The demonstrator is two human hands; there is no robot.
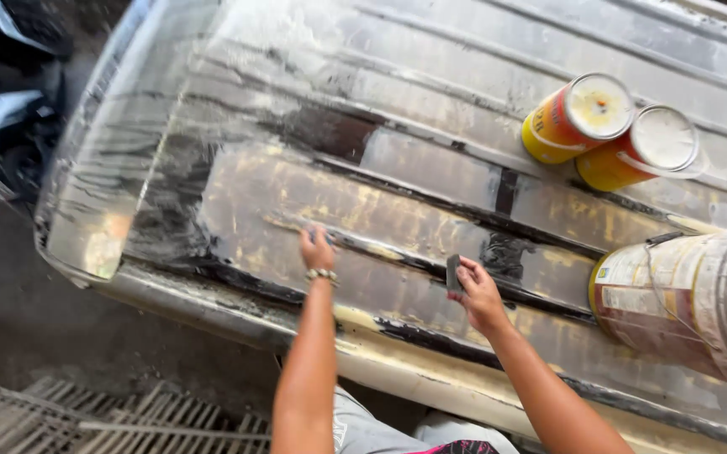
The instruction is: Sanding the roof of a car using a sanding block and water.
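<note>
A worn, ribbed metal vehicle roof point(397, 210) with patchy yellow, brown and grey paint fills the view. My left hand point(316, 249), with a beaded bracelet at the wrist, presses flat on the wet panel, fingers over a small object I cannot make out. My right hand point(474, 290) grips a small dark flat block point(453, 272) held upright just above the surface near a black smear.
Two yellow-and-orange paint cans point(578, 118) point(645, 150) stand at the upper right. A large dirty bucket point(691, 303) sits at the right edge. A metal grate point(111, 420) lies on the ground at lower left; a dark parked vehicle point(2, 92) is at upper left.
</note>
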